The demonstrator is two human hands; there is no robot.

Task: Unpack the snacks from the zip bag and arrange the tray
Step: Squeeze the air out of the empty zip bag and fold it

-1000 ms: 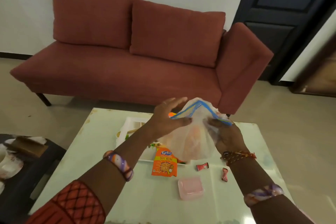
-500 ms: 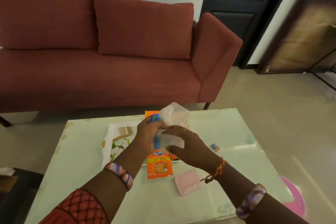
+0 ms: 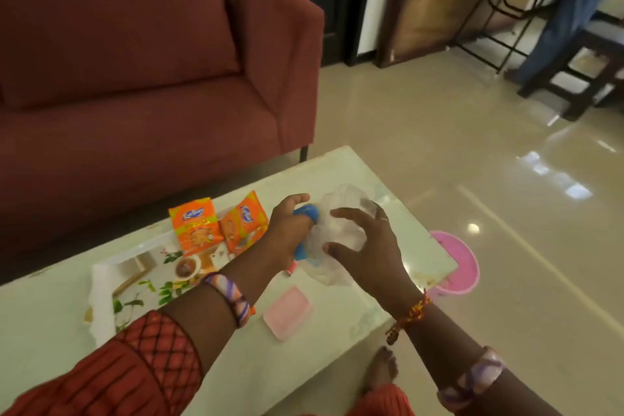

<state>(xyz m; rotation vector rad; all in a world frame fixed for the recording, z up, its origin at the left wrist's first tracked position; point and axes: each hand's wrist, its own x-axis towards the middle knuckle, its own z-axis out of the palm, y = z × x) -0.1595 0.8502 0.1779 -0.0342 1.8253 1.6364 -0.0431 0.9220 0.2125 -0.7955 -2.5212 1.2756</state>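
Note:
My left hand grips the crumpled clear zip bag by its bunched blue zip strip, above the white table. Over the bag's right side my right hand is spread, its fingers bent around the plastic and touching it. Two orange snack packets lie on the far end of the white tray, which has a leaf and cup print. A small red wrapped sweet peeks out below my left wrist.
A pink flat box lies on the table near its front edge. A red sofa stands behind the table. A pink tub sits on the floor to the right. A person's leg in jeans stands at the far right by a table.
The zip bag, held open between both hands a second ago, is now crumpled. My right hand let go of the zip edge and spread over the plastic. The view swung right.

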